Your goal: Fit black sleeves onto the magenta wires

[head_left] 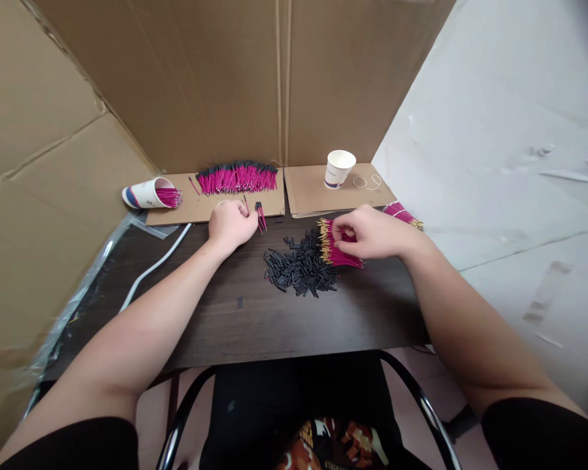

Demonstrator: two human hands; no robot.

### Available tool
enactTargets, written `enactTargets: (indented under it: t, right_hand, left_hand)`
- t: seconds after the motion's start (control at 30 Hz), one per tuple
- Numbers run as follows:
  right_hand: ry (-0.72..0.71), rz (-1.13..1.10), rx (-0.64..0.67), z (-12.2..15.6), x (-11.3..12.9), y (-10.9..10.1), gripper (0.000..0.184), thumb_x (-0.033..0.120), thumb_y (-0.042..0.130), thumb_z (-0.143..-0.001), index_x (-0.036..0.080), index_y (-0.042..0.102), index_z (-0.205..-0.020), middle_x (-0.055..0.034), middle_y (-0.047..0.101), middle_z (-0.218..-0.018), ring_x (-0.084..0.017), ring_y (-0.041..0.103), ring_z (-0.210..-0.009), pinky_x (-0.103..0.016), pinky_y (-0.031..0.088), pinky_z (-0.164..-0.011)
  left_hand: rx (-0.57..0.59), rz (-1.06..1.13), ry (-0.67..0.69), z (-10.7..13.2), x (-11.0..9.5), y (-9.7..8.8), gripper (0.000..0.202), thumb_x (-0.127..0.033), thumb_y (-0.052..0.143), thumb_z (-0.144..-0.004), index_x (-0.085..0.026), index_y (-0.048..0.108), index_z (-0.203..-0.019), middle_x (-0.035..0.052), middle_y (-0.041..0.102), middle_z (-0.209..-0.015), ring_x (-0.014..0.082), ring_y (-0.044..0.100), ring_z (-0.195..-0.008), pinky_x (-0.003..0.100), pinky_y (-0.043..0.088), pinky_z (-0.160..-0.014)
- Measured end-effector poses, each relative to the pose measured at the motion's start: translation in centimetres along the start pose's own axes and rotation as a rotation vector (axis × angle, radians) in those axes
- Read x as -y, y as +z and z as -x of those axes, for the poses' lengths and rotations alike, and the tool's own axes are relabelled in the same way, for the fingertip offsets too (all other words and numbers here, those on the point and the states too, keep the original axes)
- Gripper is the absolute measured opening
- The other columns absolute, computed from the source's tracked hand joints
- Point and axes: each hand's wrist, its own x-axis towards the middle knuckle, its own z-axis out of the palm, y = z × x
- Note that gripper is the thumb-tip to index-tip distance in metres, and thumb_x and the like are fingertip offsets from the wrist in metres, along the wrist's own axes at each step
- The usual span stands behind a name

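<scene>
My left hand is closed, with a thin pink wire with a dark tip sticking up from its fingers. Just right of it, a few pink wires with black sleeves lie together on the table. My right hand rests over a bundle of pink wires with gold ends; its thumb and fingers are bent, with a gap between them. A heap of short black sleeves lies between the hands, touching the bundle's left end.
A row of black-tipped pink wires lies on cardboard behind. A tipped paper cup holds more wires at left; an upright paper cup stands near a white loop. A tied wire bundle lies right. Cardboard walls enclose the table.
</scene>
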Motion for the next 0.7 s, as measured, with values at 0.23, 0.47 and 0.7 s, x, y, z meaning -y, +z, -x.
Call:
enactTargets:
  t: [0.23,0.47,0.7]
  right_hand:
    - [0.021,0.028,0.145,-0.4,0.6,0.5,0.014,0.02,0.079,-0.087,0.021,0.069,-0.076,0.0007,0.069,-0.069,-0.014,0.057,-0.061,-0.035,0.038,-0.063]
    - [0.008,-0.002,0.196,-0.7,0.2,1.0,0.014,0.012,0.071,-0.091,0.02,0.072,-0.079,-0.0005,0.07,-0.07,-0.014,0.056,-0.061,-0.035,0.037,-0.064]
    - [-0.013,0.015,0.21,-0.9,0.0,1.1,0.017,0.007,0.064,-0.089,0.02,0.068,-0.078,-0.0005,0.067,-0.07,-0.013,0.052,-0.061,-0.036,0.035,-0.064]
  left_hand:
    - [0.019,-0.034,-0.011,0.3,-0.2,0.1,0.027,-0.037,0.074,-0.085,-0.023,0.062,-0.065,0.0117,0.073,-0.086,0.0301,0.067,-0.086,0.052,0.057,-0.093]
    - [0.009,-0.03,-0.018,0.4,-0.5,0.1,0.027,-0.038,0.074,-0.086,-0.023,0.063,-0.067,0.012,0.075,-0.088,0.0304,0.07,-0.09,0.051,0.058,-0.096]
    - [0.013,-0.022,-0.032,0.7,-0.6,0.0,0.024,-0.039,0.071,-0.087,-0.023,0.066,-0.069,0.0109,0.075,-0.084,0.0309,0.07,-0.089,0.049,0.058,-0.092]
